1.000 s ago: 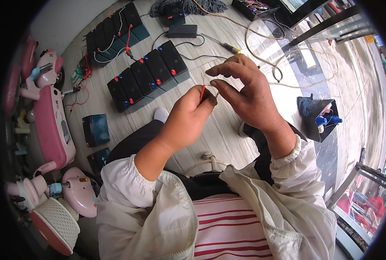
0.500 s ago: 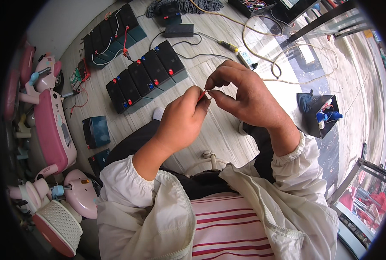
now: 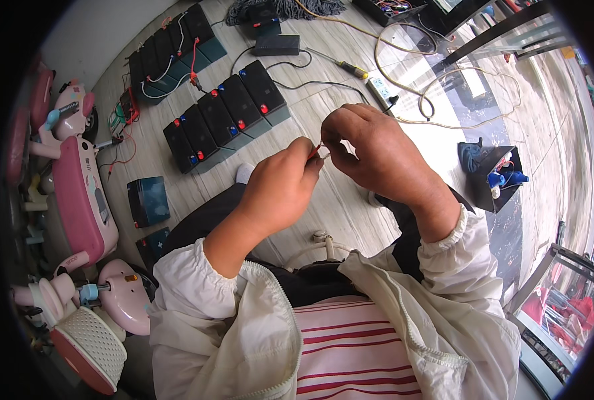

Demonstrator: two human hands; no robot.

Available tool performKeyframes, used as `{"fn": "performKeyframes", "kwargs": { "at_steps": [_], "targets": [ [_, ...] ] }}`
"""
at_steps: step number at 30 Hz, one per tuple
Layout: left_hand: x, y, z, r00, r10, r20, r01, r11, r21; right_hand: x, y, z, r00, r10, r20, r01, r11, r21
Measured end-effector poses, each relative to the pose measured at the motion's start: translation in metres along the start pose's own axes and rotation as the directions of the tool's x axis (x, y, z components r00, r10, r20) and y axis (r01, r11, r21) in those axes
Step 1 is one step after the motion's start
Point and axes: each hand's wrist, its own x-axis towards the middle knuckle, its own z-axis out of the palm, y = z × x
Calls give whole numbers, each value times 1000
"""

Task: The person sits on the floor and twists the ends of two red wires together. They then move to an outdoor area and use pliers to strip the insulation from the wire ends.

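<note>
Right hand [image 3: 385,155] now rounder, wire [image 3: 314,152] thin

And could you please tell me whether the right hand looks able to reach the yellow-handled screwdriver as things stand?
Probably yes, perhaps with a lean: nothing covers the screwdriver, and only a thin black cable lies between it and the right hand, close by the red wire.

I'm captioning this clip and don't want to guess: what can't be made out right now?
All in the head view:
Red wire: the part inside the left hand, hidden by fingers and thumb.
Right hand: whether its fingertips grip the wire; too small to tell.
Grey mop: cut off by the top edge.
Black box: its bottom, hidden by what's inside.
</note>
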Motion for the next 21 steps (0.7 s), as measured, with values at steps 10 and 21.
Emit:
{"fn": "performKeyframes", "kwargs": {
  "at_steps": [10,21],
  "targets": [
    [0,-22,-7,926,-360,115,355,726,-589,11,27,-33,843,196,-501,-184,980,73],
    [12,2,-17,876,-441,195,372,360,-856,5,1,14,992,-121,21,123,986,-115]
  ]
}}
